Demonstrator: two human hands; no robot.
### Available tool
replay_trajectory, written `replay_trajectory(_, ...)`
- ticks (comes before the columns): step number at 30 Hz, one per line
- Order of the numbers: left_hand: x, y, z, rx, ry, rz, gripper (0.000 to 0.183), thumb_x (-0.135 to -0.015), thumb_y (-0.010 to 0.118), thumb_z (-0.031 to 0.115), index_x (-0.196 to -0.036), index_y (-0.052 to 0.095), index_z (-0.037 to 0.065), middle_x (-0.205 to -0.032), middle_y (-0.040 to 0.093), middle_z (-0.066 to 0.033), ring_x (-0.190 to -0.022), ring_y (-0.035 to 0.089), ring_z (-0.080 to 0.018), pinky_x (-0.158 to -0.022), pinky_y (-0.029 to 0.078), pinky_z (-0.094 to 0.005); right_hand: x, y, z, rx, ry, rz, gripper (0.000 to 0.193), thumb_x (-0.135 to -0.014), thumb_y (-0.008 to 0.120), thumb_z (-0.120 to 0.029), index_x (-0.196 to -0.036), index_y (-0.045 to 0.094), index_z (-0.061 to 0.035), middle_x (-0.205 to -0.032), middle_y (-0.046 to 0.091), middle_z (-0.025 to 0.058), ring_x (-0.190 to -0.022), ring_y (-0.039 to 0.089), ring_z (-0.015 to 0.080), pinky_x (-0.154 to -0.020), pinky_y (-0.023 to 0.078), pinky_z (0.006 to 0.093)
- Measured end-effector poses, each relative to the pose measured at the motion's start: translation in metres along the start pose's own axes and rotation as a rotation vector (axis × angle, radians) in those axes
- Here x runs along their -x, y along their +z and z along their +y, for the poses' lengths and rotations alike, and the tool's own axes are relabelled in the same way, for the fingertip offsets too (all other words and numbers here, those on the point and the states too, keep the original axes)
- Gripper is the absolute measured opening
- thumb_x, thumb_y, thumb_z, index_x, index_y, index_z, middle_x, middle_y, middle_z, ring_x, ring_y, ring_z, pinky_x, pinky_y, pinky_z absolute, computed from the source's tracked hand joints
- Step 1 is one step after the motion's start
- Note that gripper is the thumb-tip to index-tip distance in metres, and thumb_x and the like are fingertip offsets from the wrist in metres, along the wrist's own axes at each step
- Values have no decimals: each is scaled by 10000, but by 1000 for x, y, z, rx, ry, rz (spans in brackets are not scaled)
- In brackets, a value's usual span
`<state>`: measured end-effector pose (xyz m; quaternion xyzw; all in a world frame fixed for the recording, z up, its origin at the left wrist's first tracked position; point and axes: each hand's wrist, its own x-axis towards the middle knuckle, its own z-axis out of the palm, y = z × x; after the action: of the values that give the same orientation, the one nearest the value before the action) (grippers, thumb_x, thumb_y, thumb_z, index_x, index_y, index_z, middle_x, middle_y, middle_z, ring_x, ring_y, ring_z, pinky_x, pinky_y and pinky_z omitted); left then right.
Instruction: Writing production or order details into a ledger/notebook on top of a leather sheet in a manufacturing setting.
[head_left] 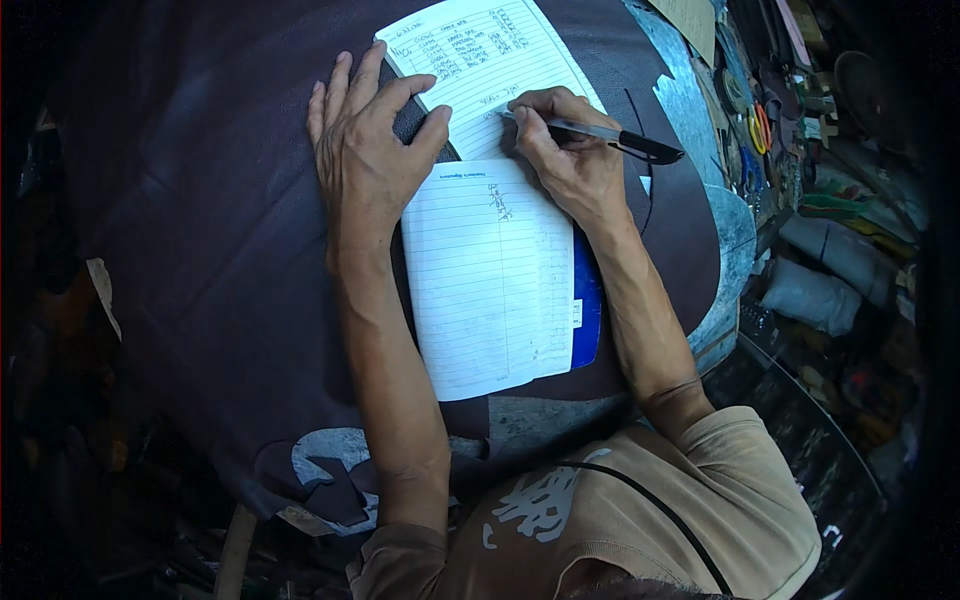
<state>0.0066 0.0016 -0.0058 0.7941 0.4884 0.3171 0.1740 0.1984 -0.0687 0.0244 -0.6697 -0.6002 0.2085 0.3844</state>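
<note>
Dark brown leather (pixel 220 210) drapes most of the bench (pixel 736 240), leaving a worn blue-grey strip bare along its right edge and patches at its near edge. Beyond that right edge lie orange-handled scissors (pixel 760 130) among other tools, and further out a pale, stuffed bag (pixel 812 297).

On the leather, towards the bench's near edge, an open ruled notebook (pixel 470 290) lies with its spine crosswise; its far page carries handwriting, and a blue cover (pixel 590 320) shows beneath the near page's right side. The two hands are apart. The left hand (pixel 368 140) lies spread at the far page's left edge, thumb and forefinger over the paper, probably to steady it against the strokes. The right hand (pixel 575 150) pinches a black-capped pen (pixel 612 136) close to its point, apparently for fine control, its cap end angled towards the bench's right edge.
</note>
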Motion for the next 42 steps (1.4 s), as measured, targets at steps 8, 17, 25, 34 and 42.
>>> replay_trajectory(8,1,0,-1,2,9,1,324,-816,745,338,-1099,752,180,-1445,533,-144,-1420,373,-373,-1191,188,-544,-1,1,-2,-34,32,-19,216,-901,666,-230,-936,716,-23,-752,690,106,-664,607,183,-600,501,338)
replay_trajectory(17,0,0,0,4,3,7,321,-810,751,342,-1089,758,183,-1449,528,-151,-1417,380,-367,-1193,194,-531,-1,0,-2,-41,6,-18,204,-893,675,-212,-916,708,-12,-772,695,116,-665,624,188,-604,522,322)
replay_trajectory(25,-1,-4,1,-9,-18,-23,352,-813,752,363,-1112,752,178,-1479,506,-118,-1435,360,-338,-1203,176,-508,-8,-12,3,-507,38,135,183,-990,585,-130,-1056,678,13,-844,713,89,-767,657,122,-695,543,253)
replay_trajectory(34,-3,-6,9,-10,-25,-57,304,-841,717,305,-1102,751,153,-1464,513,-148,-1422,367,-372,-1200,178,-524,-15,-35,28,-339,62,390,238,-958,636,-147,-1140,675,2,-990,709,96,-925,672,137,-791,533,252)
replay_trajectory(42,-5,-7,10,-7,-97,-77,360,-902,647,280,-1213,696,106,-1470,500,-166,-1431,352,-375,-1202,174,-525,-15,-33,27,-213,156,332,313,-950,591,-188,-1181,661,11,-1074,693,148,-927,657,175,-783,525,280)
